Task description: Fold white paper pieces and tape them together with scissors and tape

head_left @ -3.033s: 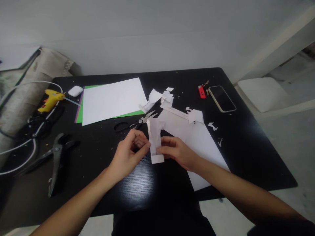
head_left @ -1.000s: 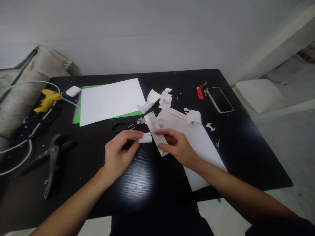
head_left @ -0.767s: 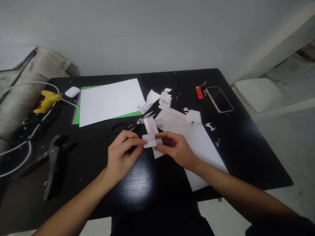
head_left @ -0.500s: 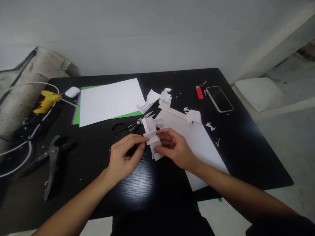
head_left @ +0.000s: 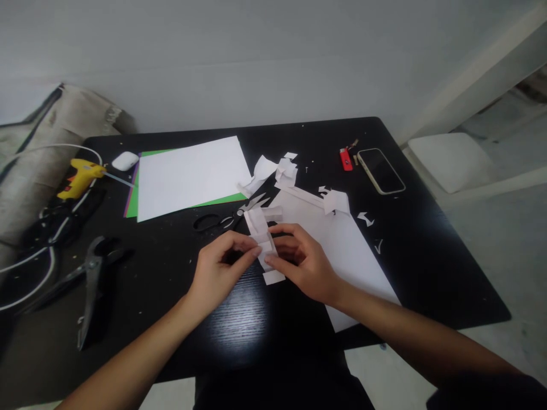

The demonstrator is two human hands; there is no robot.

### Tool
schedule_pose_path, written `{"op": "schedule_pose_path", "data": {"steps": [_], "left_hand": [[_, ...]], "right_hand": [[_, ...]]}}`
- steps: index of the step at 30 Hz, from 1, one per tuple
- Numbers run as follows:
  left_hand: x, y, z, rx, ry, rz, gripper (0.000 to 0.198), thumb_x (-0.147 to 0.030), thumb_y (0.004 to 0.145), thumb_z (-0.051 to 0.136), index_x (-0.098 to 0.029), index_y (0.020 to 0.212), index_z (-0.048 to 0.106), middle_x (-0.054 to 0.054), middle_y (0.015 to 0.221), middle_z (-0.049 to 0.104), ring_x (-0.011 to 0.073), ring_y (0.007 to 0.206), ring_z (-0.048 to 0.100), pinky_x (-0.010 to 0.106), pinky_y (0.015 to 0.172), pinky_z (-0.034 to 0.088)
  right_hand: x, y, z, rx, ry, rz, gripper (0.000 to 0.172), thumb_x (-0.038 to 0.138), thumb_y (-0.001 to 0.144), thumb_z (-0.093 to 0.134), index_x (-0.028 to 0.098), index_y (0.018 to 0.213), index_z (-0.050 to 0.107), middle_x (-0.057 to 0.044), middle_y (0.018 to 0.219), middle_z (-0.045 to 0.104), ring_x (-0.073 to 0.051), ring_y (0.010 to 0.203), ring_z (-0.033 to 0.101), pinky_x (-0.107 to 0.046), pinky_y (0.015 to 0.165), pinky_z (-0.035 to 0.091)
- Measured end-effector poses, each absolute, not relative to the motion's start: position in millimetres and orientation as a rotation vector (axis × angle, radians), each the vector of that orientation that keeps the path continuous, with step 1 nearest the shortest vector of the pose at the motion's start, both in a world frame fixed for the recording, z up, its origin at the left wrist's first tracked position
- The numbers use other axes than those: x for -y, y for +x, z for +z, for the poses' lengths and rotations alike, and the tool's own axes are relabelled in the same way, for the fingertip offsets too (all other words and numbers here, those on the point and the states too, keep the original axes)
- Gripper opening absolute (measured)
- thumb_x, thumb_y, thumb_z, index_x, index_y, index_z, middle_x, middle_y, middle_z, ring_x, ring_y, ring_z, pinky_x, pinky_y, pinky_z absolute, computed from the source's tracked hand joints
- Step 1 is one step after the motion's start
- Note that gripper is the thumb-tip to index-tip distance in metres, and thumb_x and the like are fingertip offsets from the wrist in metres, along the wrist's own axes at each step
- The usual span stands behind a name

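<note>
Between my two hands is a folded white paper piece (head_left: 265, 248) with several creased flaps, held above the black table. My left hand (head_left: 222, 262) pinches its left edge between thumb and fingers. From the other side, my right hand (head_left: 305, 262) grips its right edge, thumb in front and fingers curled behind. Just beyond the paper piece lie scissors (head_left: 252, 206) with black handles, their blades partly apart. A white paper sheet (head_left: 350, 267) lies under my right forearm, and small cut scraps (head_left: 286, 172) are scattered past it.
A white sheet stack (head_left: 192, 179) over green paper lies at the back left. Further left are a yellow glue gun (head_left: 79, 177) with its cord, a white case (head_left: 125, 161) and pliers (head_left: 92, 273). A red lighter (head_left: 346, 160) and a phone (head_left: 381, 171) lie at the right.
The folded paper piece has turned and tilted in my hands, and its inner folds show more. My left fingers have shifted slightly right along it.
</note>
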State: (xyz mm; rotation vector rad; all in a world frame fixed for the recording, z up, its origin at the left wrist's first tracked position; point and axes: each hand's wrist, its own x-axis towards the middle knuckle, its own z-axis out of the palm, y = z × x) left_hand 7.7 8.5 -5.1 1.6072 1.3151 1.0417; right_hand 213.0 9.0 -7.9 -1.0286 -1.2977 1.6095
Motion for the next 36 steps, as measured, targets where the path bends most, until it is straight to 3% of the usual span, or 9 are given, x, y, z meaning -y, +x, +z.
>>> {"op": "schedule_pose_path", "data": {"steps": [3,6,16,22,28,32,36], "left_hand": [[-9.6,10.0,-7.1,-1.301,1.405,1.048,0.023,-0.03,0.084,0.081,-0.021,0.084,0.061,-0.003,0.075,0.063,0.0119,0.067,0.06,0.024,0.063,0.05],[-12.0,10.5,-8.7,-1.23,1.198,1.019,0.033,-0.032,0.08,0.085,-0.022,0.086,0.053,-0.004,0.075,0.065,0.0126,0.068,0.063,0.024,0.065,0.052],[-15.6,10.0,-1.7,-1.099,1.089,0.846,0.024,-0.036,0.081,0.085,-0.02,0.094,0.072,0.005,0.093,0.079,0.0213,0.085,0.076,0.037,0.084,0.062],[-15.6,7.7,-2.6,-1.126,1.078,0.913,0.021,-0.03,0.08,0.086,-0.018,0.09,0.071,0.001,0.08,0.075,0.0142,0.071,0.069,0.028,0.071,0.057],[-21.3,-1.7,2.1,-1.191,1.155,0.936,0.022,-0.027,0.084,0.08,-0.019,0.098,0.065,-0.004,0.068,0.063,0.0109,0.063,0.06,0.023,0.063,0.048],[-21.9,-5.9,1.0,-1.26,1.341,0.903,0.016,-0.024,0.088,0.071,-0.019,0.101,0.064,0.0,0.087,0.067,0.014,0.074,0.063,0.027,0.07,0.052],[-15.8,-5.9,-3.7,-1.457,1.754,0.956,0.032,-0.016,0.087,0.067,-0.021,0.118,0.062,0.006,0.117,0.065,0.0194,0.099,0.064,0.036,0.09,0.053]], "right_hand": [[-8.2,212.5,-9.7,1.324,-1.063,1.579,0.042,0.028,0.09,0.078,0.029,0.127,0.059,-0.004,0.107,0.08,-0.025,0.1,0.079,-0.045,0.093,0.064],[-7.3,211.8,-9.9,1.349,-1.088,1.55,0.041,0.028,0.089,0.078,0.028,0.126,0.06,-0.004,0.106,0.082,-0.025,0.097,0.08,-0.046,0.093,0.065],[-7.3,210.9,-5.9,1.336,-1.04,1.6,0.039,0.025,0.086,0.081,0.027,0.122,0.066,-0.005,0.109,0.083,-0.026,0.101,0.08,-0.047,0.096,0.065],[-11.3,211.4,-8.2,1.2,-1.055,1.67,0.035,0.026,0.082,0.084,0.025,0.114,0.069,-0.004,0.103,0.082,-0.025,0.1,0.079,-0.046,0.095,0.064],[-22.1,215.4,-10.5,1.038,-1.166,1.715,0.036,0.024,0.076,0.088,0.022,0.107,0.07,-0.003,0.096,0.08,-0.022,0.092,0.078,-0.041,0.091,0.064],[-24.3,216.1,-10.5,0.985,-1.173,1.723,0.036,0.024,0.073,0.089,0.021,0.104,0.07,-0.003,0.098,0.079,-0.021,0.095,0.076,-0.04,0.095,0.062],[-23.7,215.2,-10.4,0.988,-1.164,1.725,0.035,0.023,0.073,0.089,0.021,0.102,0.07,-0.003,0.098,0.078,-0.021,0.095,0.075,-0.04,0.095,0.06]]}}
